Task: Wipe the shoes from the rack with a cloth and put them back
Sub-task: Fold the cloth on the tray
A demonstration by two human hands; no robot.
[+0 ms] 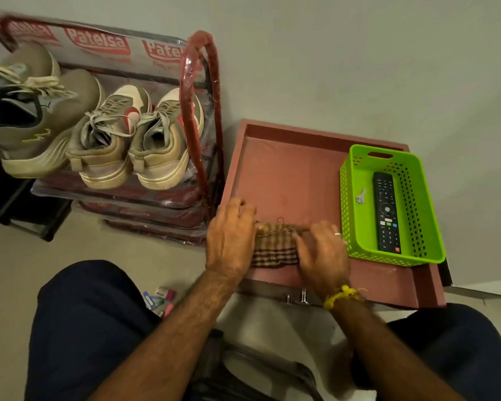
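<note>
Our left hand [231,235] and right hand [321,253] pinch the checked cloth [274,244] with curled fingers, in the pink drawer [287,169] beside the green basket [356,227].

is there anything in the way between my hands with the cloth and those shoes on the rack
Only the rack's red plastic-wrapped side frame stands between the cloth, under the left hand and right hand, and the nearest shoe.
</note>
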